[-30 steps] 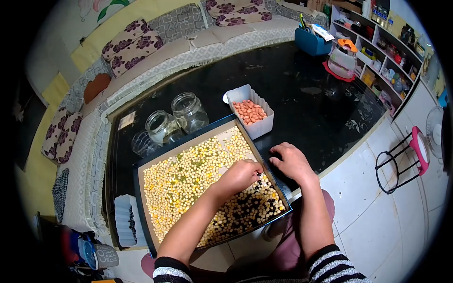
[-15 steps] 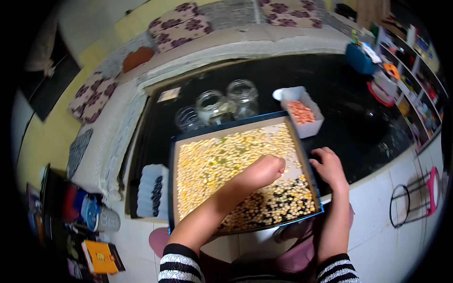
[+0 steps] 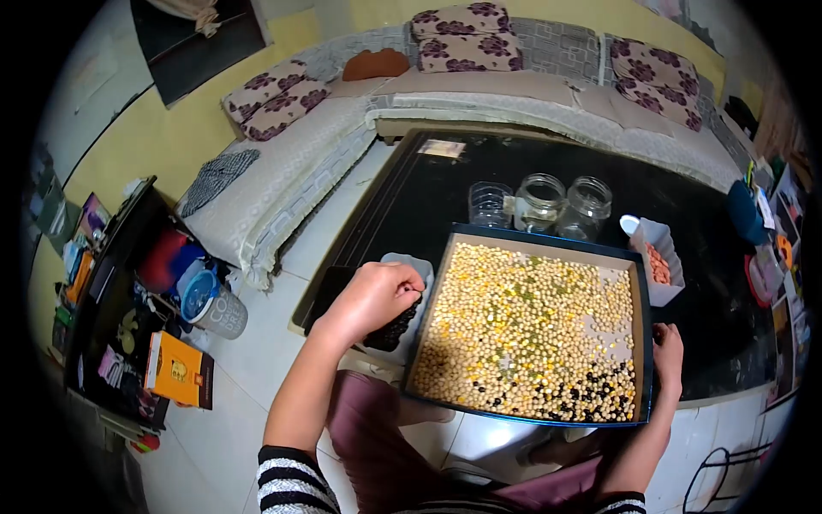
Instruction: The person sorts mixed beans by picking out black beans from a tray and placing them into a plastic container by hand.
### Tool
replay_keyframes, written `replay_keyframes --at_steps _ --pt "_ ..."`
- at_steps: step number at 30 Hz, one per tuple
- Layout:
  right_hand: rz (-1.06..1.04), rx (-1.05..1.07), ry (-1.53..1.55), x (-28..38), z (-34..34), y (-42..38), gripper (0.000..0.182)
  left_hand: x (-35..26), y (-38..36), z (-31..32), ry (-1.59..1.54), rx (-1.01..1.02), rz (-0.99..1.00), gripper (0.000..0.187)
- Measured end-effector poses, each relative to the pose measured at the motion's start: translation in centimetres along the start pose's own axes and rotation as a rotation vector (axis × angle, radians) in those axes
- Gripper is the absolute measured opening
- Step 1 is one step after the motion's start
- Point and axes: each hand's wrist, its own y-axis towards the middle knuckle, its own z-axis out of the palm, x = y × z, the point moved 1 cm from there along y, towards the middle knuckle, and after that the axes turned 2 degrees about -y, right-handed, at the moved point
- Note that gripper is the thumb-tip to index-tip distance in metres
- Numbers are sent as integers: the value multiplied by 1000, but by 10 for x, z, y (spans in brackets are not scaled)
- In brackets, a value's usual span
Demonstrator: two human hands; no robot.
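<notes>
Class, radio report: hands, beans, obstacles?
Left hand curled above tub. Right hand beside box. Mixed beans spread inside; box's left wall separates them from tub.

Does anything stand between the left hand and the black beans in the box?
Yes, sideways: the left hand is at the pale container, so the box's left wall and a spread of pale beans lie between it and the black beans near the front right corner. Nothing visible blocks going over the top.

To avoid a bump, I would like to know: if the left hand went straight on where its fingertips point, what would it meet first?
The left hand would probably meet the black beans in the pale container; depth is unclear, so the container's wall could come first.
</notes>
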Motion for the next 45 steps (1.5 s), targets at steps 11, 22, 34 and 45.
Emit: replay_keyframes --at_steps 11,22,34,45 --pt "-85 -80 -58 -13 12 5 12 31 -18 -1 -15 -29 -84 14" --pt "71 49 -14 12 -9 -7 19 -52 39 79 -56 229 271 9" --pt "104 88 39 14 -19 -10 28 -154 86 235 -289 604 641 13" --pt "132 158 101 12 -24 -14 28 -162 88 261 -265 598 540 15"
